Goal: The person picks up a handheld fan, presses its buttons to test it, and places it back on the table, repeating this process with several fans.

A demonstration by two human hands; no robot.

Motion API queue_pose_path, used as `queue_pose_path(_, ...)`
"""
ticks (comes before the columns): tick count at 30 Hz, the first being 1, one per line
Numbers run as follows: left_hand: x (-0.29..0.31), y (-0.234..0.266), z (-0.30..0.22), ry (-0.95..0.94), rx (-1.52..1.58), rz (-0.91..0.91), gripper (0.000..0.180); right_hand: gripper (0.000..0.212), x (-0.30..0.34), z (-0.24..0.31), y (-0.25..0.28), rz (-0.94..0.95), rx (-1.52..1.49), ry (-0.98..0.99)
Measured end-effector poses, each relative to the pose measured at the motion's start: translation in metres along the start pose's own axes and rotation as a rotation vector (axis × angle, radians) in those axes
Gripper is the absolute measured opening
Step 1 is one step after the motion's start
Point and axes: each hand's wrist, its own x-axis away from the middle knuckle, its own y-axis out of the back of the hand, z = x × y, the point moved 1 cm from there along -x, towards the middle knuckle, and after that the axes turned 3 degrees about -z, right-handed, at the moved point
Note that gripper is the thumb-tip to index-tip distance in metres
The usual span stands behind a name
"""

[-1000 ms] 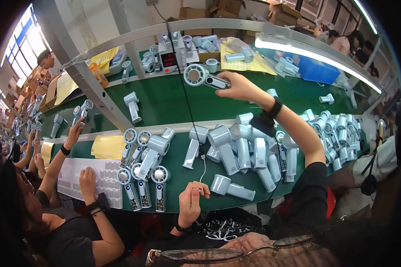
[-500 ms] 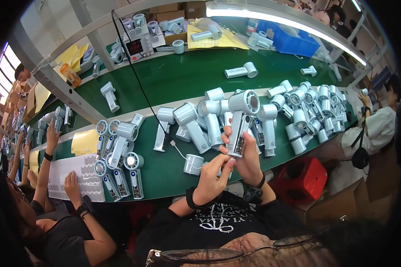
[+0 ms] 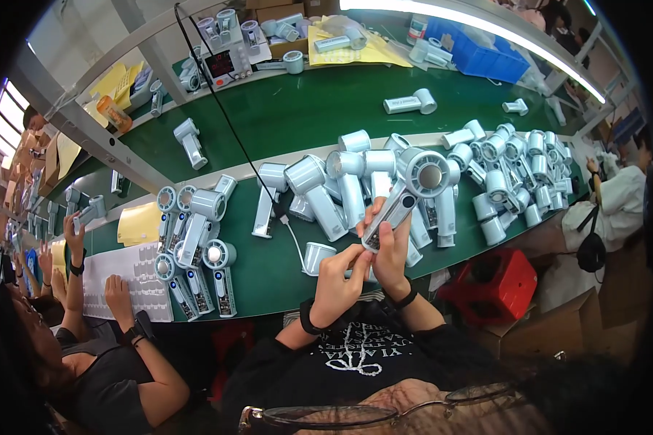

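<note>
Right hand (image 3: 392, 258): fingers grasping tilted fan (image 3: 406, 196) | left hand (image 3: 335, 285): fingers pinched at fan's base, contents hidden

The right hand (image 3: 393, 255) grips a pale-blue fan (image 3: 408, 196), head toward one o'clock. The left hand (image 3: 336, 284) is at its base. A blue bin (image 3: 482, 62) sits beyond, at one o'clock.

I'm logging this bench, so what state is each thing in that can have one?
Held fan: tilted, inner parts showing at its lower end.
Right hand: closed around the fan.
Left hand: fingers pinched at the fan's lower end; grip unclear.
Three front-left fans: displays lit blue.
Fan pile at right: jumbled.
Strip lamp: lit.
Blue bin: open, clear plastic inside.
</note>
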Motion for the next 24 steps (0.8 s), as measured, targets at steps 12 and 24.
queue_pose_path(12, 0.014, 0.028, 0.019, 0.056, 0.194, 0.182, 0.013, 0.079, -0.015, 0.036, 0.023, 0.312, -0.126, -0.165)
queue_pose_path(24, 0.016, 0.031, 0.012, 0.000, 0.049, 0.120, 0.030, 0.099, -0.018, 0.044, 0.039, 0.184, -0.059, -0.225)
